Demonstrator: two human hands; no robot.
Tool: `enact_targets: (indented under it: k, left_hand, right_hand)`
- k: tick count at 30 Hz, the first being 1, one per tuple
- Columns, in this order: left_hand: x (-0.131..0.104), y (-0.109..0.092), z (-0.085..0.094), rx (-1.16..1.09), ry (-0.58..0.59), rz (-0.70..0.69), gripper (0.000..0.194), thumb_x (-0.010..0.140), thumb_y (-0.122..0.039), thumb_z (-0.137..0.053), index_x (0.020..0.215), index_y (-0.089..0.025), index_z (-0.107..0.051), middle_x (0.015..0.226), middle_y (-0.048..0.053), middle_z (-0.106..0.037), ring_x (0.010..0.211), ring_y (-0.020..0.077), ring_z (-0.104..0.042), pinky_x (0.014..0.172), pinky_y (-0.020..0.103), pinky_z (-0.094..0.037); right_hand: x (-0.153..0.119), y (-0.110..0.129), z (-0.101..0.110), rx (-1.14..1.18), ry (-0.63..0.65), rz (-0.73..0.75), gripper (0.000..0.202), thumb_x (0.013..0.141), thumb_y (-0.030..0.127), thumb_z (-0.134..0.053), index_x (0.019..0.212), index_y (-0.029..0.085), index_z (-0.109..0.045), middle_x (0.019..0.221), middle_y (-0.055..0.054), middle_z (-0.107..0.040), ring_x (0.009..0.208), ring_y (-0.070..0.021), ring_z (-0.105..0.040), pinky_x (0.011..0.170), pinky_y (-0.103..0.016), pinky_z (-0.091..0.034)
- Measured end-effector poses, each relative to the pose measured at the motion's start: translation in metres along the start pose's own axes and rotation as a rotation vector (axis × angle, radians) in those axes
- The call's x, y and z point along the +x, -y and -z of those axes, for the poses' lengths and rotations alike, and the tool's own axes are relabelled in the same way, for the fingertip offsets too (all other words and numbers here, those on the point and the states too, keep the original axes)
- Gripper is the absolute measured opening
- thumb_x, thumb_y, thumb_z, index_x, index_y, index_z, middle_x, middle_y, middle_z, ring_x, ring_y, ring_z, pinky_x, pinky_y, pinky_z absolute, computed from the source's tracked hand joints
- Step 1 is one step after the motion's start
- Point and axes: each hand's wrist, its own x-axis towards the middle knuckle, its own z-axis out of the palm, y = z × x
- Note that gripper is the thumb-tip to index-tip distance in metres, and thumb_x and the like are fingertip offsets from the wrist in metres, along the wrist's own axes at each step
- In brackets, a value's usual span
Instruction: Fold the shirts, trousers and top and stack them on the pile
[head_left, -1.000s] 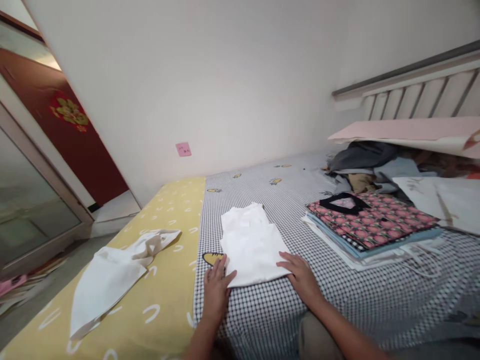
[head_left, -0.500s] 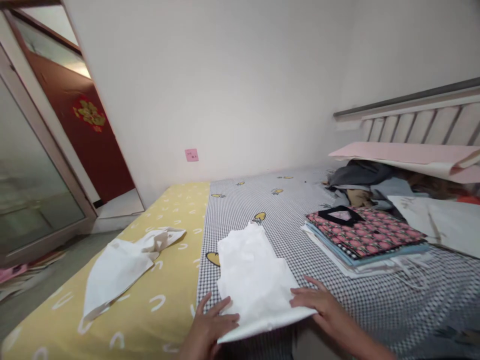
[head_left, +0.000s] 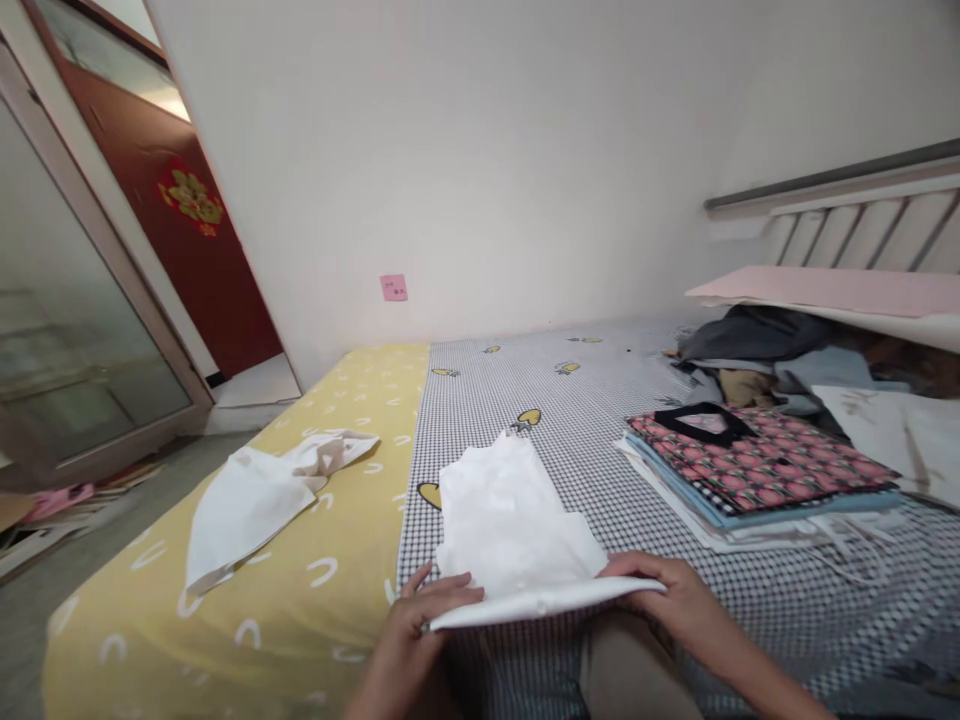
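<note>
A white garment lies lengthwise on the checked part of the bed, its sides folded inward; its exact kind is unclear. Its near edge is lifted a little off the sheet. My left hand grips the left corner of that edge, fingers on top of the cloth. At the right corner, my right hand is closed on the same edge, with part of the fingers hidden behind the fabric.
On the right sits a stack of folded clothes, a pink patterned one on top. Behind it are heaped clothes under a pink sheet. Another white garment lies crumpled on the yellow part of the bed.
Both hands have gone from lying spread on the cloth to gripping its near corners. The near edge has been raised slightly. The view has shifted a little.
</note>
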Motion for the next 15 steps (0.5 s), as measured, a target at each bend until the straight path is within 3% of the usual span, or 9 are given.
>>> enact_targets:
  k: [2, 5, 8, 12, 15]
  left_hand:
    - [0.006, -0.012, 0.003, -0.13, -0.018, 0.108, 0.023, 0.085, -0.042, -0.061, 0.1, -0.039, -0.078, 0.112, -0.002, -0.077, 0.12, 0.027, -0.064, 0.121, 0.055, -0.027]
    - [0.022, -0.022, 0.008, -0.351, -0.1, 0.264, 0.028, 0.077, -0.049, -0.067, 0.089, -0.028, -0.081, 0.102, 0.003, -0.08, 0.11, 0.0298, -0.067, 0.109, 0.049, -0.044]
    - [0.048, -0.023, 0.015, -0.605, -0.168, 0.364, 0.038, 0.069, -0.048, -0.076, 0.094, -0.02, -0.078, 0.096, 0.005, -0.08, 0.095, 0.026, -0.069, 0.095, 0.04, -0.052]
    - [0.107, -0.008, 0.027, -0.897, -0.14, 0.438, 0.046, 0.068, -0.046, -0.083, 0.099, -0.013, -0.074, 0.091, 0.009, -0.079, 0.084, 0.0218, -0.071, 0.083, 0.032, -0.054]
    - [0.164, 0.014, 0.032, -0.95, -0.22, 0.531, 0.04, 0.065, -0.039, -0.087, 0.091, -0.013, -0.07, 0.081, 0.009, -0.077, 0.074, 0.0204, -0.071, 0.074, 0.03, -0.056]
  right_hand:
    - [0.01, 0.006, 0.003, 0.034, -0.01, -0.039, 0.02, 0.069, 0.037, -0.064, 0.075, 0.023, -0.077, 0.076, -0.003, -0.074, 0.077, -0.0233, -0.065, 0.072, -0.032, -0.05]
    - [0.034, 0.016, 0.008, 0.079, -0.01, -0.066, 0.021, 0.066, 0.04, -0.069, 0.072, 0.021, -0.074, 0.069, -0.001, -0.068, 0.068, -0.0191, -0.059, 0.064, -0.028, -0.045]
    - [0.072, 0.024, 0.012, 0.163, 0.027, -0.098, 0.027, 0.063, 0.045, -0.076, 0.07, 0.019, -0.07, 0.065, 0.002, -0.063, 0.062, -0.0151, -0.054, 0.058, -0.025, -0.04]
    - [0.141, 0.02, 0.015, 0.265, 0.05, -0.174, 0.033, 0.061, 0.047, -0.078, 0.071, 0.019, -0.065, 0.058, 0.005, -0.059, 0.054, -0.0121, -0.05, 0.053, -0.022, -0.036]
    - [0.201, 0.006, 0.012, 0.282, -0.004, -0.225, 0.035, 0.061, 0.047, -0.078, 0.078, 0.019, -0.065, 0.06, 0.004, -0.062, 0.054, -0.0135, -0.054, 0.053, -0.024, -0.041]
